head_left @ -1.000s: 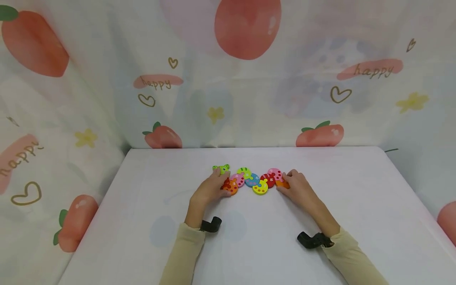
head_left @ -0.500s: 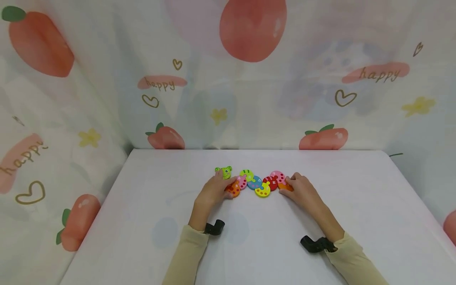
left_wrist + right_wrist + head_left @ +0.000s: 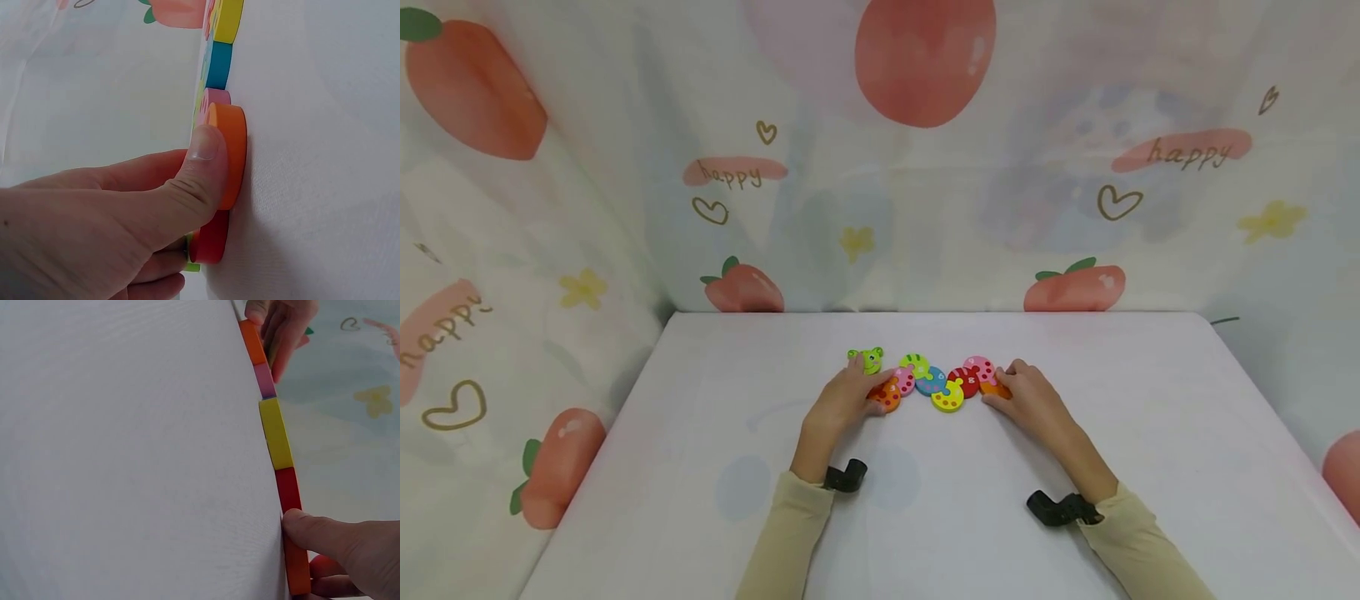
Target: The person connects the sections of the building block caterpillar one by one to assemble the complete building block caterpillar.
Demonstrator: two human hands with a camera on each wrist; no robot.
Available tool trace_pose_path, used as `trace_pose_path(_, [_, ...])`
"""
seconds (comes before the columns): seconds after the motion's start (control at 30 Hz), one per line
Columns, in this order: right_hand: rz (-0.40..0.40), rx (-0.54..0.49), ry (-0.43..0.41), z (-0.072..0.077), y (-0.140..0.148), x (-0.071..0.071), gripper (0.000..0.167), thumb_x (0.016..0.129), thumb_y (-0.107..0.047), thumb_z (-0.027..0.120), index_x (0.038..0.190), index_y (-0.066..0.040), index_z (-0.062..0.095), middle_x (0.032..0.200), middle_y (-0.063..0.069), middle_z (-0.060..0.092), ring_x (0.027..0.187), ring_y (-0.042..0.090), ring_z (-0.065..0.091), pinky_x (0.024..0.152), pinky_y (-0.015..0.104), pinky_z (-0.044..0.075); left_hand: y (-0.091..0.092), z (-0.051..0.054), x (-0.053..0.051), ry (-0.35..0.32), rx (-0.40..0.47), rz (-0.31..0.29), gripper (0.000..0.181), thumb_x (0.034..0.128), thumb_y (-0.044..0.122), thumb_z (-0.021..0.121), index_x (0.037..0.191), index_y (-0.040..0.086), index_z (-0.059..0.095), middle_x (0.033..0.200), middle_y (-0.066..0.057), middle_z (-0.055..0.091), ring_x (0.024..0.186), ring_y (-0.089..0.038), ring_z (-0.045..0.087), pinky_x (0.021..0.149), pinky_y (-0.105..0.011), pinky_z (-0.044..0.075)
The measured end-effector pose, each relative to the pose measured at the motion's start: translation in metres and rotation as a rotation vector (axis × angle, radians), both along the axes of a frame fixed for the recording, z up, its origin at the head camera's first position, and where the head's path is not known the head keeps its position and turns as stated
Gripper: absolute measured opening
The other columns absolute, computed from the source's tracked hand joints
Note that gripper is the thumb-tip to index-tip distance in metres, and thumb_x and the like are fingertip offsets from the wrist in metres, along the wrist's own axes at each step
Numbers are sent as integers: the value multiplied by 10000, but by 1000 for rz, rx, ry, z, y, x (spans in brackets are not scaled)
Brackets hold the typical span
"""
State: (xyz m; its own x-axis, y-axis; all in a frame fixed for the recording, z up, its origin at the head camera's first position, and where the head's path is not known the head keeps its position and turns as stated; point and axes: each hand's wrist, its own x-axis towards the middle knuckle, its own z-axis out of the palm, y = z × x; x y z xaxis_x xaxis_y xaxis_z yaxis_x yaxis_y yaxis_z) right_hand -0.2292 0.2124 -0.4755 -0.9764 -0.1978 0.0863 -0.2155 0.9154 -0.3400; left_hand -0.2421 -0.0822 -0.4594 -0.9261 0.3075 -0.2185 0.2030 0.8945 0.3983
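A wavy row of colourful round caterpillar puzzle pieces lies on the white table. At its left end is a green animal-face head piece (image 3: 870,360), partly covered by my left hand (image 3: 835,404). That hand's thumb and fingers grip the left orange piece (image 3: 235,156), beside a red piece (image 3: 214,240). Pink (image 3: 904,382), light green (image 3: 913,364), blue (image 3: 931,382), yellow (image 3: 949,398), red (image 3: 962,381) and pink (image 3: 981,368) pieces follow, touching. At the right end my right hand (image 3: 1036,400) pinches an orange piece (image 3: 297,565), thumb in front and fingers behind.
The white tabletop (image 3: 955,500) stretches around the row and both forearms. A cloth backdrop (image 3: 925,217) with fruit prints stands along the table's back edge and at the sides. Black wrist cameras (image 3: 847,476) sit on both wrists.
The left index finger has shifted slightly right, covering the red piece seen earlier between thumb and finger. The right hand keeps its place on the orange piece. The head view sways slightly.
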Motion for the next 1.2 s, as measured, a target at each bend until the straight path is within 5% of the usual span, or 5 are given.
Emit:
trace_pose_path(0.63, [14,24,9,1,-4,-2,541,810,-269,784,1218,54,640,875,135,556,765,209,479,625,248,415,-7,-4,-2,-29,48,33,665,833,333,725,1435,378,446,1619,-167,189,1486,-363,239,1173,-523,299])
trace_pose_path(1.2, [6,19,14,0,-2,0,546,803,-266,790,1213,61,640,846,117,542,746,193,464,595,225,382,-6,-4,-4,-9,61,-9,658,822,325,732,1427,331,475,1600,-220,208,1460,-404,278,1155,-538,322])
